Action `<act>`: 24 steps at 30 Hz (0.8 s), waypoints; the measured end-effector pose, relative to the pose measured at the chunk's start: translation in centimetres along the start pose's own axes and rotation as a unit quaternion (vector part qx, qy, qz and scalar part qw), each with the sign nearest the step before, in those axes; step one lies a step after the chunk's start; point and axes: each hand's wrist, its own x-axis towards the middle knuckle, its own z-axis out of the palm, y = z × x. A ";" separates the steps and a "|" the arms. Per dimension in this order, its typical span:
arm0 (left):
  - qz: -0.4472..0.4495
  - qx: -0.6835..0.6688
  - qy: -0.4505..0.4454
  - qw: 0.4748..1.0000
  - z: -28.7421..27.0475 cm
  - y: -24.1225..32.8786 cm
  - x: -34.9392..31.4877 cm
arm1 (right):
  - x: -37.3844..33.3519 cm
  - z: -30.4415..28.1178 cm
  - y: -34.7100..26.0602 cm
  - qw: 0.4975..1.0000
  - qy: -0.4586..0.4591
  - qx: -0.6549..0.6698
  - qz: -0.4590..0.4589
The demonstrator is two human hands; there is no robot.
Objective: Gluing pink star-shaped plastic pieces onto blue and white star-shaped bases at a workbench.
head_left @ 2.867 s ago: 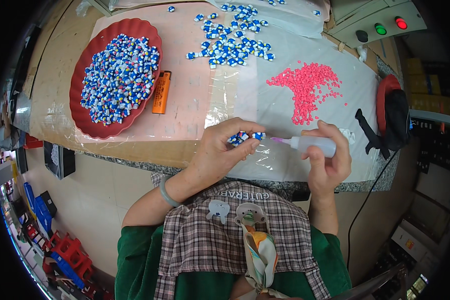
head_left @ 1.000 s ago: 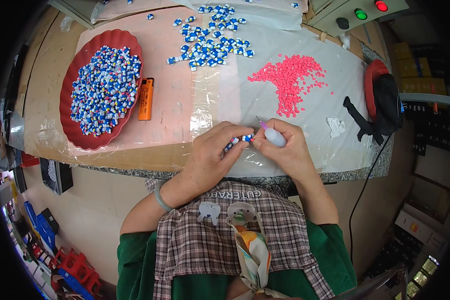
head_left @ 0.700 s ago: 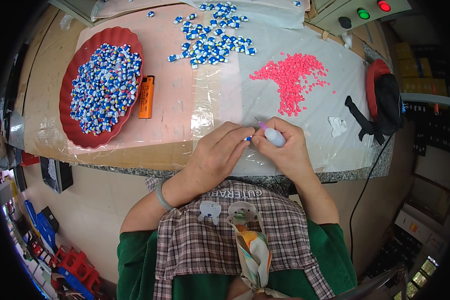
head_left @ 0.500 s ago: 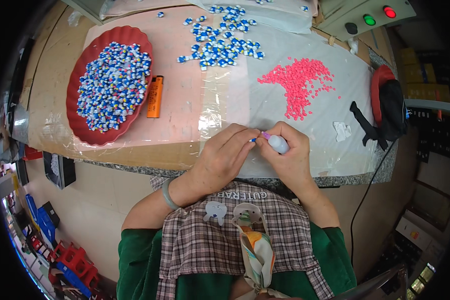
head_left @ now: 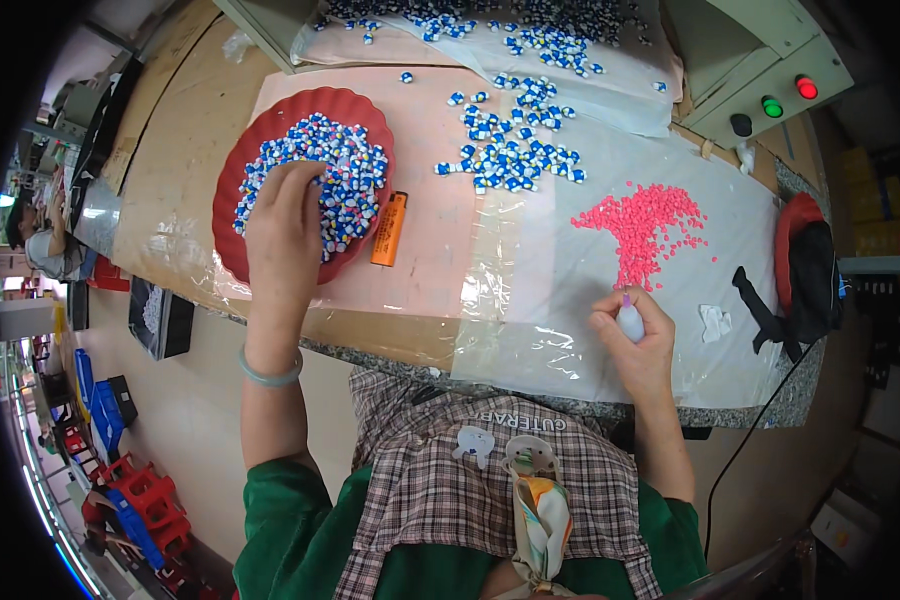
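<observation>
My left hand (head_left: 288, 225) reaches over a red scalloped bowl (head_left: 228, 240) heaped with small blue-and-white pieces (head_left: 353, 190), some showing yellow or pink. Its fingers are bent and drawn together above the heap; whatever they pinch, if anything, is hidden. In my right hand (head_left: 645, 345) is a small translucent squeeze bottle (head_left: 630, 322) with a purple tip. That tip points away from me, at the near end of a spread of small bright pink pieces (head_left: 642, 225) on the plastic-covered table.
More blue-and-white pieces (head_left: 515, 150) lie loose at the back middle, with others on a raised shelf (head_left: 450, 45). An orange lighter (head_left: 389, 230) rests beside the bowl. At right are a crumpled white scrap (head_left: 714, 322), a black cloth (head_left: 812, 275) and a box with lit buttons (head_left: 770, 90).
My hands were together at the table's front edge, holding a small blue piece against the bottle tip. The left has since gone to the bowl; the right moved toward the pink pieces. The view shifted.
</observation>
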 end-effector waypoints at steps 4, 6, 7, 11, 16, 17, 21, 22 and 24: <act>0.114 0.094 0.028 0.989 2.1 1.6 0.4 | -0.2 -0.4 0.3 1.000 0.005 0.002 0.004; 0.157 -0.020 0.012 0.987 4.1 3.0 0.8 | -0.3 -0.6 0.4 1.000 0.004 0.014 0.019; 0.167 -0.005 0.011 0.986 5.3 4.0 0.7 | -0.3 -0.6 0.5 1.000 0.006 0.011 0.014; 0.098 -0.082 -0.062 0.990 8.9 6.4 0.8 | -0.4 -0.5 0.7 1.000 0.009 0.010 -0.018; 0.098 -0.067 -0.109 0.987 10.3 6.2 0.7 | -0.5 -0.8 0.9 1.000 0.008 0.012 -0.016; 0.098 -0.064 -0.115 0.986 10.4 6.2 0.7 | -0.5 -0.9 0.8 1.000 0.006 0.006 -0.013; 0.120 -0.107 -0.111 0.981 10.5 6.1 0.7 | -0.4 -0.7 0.8 1.000 -0.007 0.017 0.000; 0.107 -0.125 -0.133 0.977 10.3 6.2 0.6 | -0.3 -0.7 0.8 1.000 0.001 0.015 -0.004; 0.095 -0.134 -0.130 0.978 9.8 6.6 0.2 | -0.2 -0.8 0.8 0.999 -0.019 0.034 0.003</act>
